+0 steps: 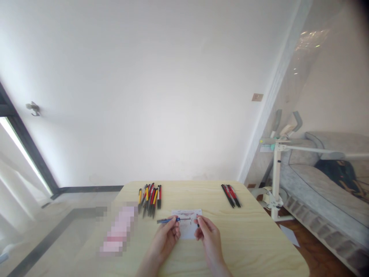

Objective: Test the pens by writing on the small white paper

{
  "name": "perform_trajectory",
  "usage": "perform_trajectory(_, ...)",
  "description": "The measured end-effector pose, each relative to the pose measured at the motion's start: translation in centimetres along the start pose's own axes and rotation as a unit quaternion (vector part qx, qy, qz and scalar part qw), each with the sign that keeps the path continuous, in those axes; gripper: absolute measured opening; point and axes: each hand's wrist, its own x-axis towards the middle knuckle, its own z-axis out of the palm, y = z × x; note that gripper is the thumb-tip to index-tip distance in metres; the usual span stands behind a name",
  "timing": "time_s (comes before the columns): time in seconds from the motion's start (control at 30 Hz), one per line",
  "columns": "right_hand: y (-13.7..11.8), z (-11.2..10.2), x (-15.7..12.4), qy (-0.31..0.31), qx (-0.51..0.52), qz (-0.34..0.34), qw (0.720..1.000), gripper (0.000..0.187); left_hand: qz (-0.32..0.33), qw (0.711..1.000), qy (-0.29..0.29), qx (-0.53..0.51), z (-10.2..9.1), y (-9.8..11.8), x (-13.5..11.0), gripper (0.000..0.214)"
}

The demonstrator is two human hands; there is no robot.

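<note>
My left hand (168,232) is closed round the blue barrel of a pen (165,221), held level above the table. A thin dark refill (185,219) sticks out of the barrel towards the right. Just past its end, my right hand (208,231) is pinched, thumb against fingers. A small dark bit shows at its fingertips, too small to name. Beneath both hands lies a white sheet of paper (188,233) with dark marks on it, partly covered by the fingers.
Several yellow, red and black pens (150,200) lie bunched at the table's back left. A smaller group of red and black pens (231,196) lies at the back right. The pale wooden table (245,246) stands near a white wall. To the right are exercise equipment (276,173) and a grey sofa (311,181).
</note>
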Motion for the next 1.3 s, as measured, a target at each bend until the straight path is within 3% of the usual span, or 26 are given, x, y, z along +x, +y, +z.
perform_trajectory(1.1, -0.42, 0.54, -0.31, -0.009, -0.001, -0.005, 1.0, 0.037, -0.008, 1.0, -0.002, 0.007, 0.5, 0.23, -0.23, 0.007)
perform_trajectory(1.3, -0.4, 0.19, -0.41, -0.001, -0.033, -0.038, 0.999, 0.034, -0.009, 1.0, -0.005, 0.006, 0.45, 0.25, -0.24, 0.007)
